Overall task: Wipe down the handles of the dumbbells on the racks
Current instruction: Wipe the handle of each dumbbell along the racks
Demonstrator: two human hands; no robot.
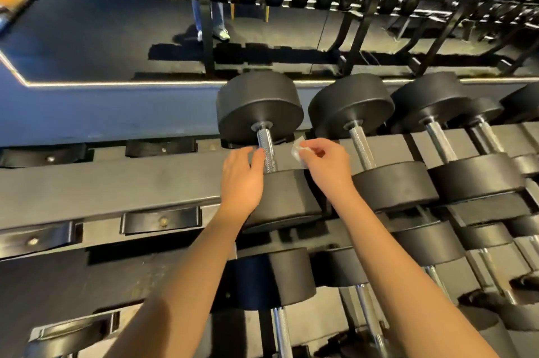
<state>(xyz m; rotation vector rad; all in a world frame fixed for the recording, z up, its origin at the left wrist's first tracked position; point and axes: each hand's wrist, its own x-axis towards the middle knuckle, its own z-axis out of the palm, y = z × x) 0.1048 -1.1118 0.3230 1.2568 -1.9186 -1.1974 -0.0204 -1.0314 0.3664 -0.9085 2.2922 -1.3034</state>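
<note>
A big black dumbbell lies at the left end of the top rack row, its knurled steel handle pointing toward me. My left hand reaches the handle from the left, with the thumb against the steel and the fingers extended beside it. Just right of the handle, my right hand pinches a small crumpled white wipe, which is not touching the handle. More dumbbells line the row to the right.
The black rack has vacant saddles on the left. Lower rows hold further dumbbells under my forearms. A mirror behind the rack reflects more racks and a person's legs.
</note>
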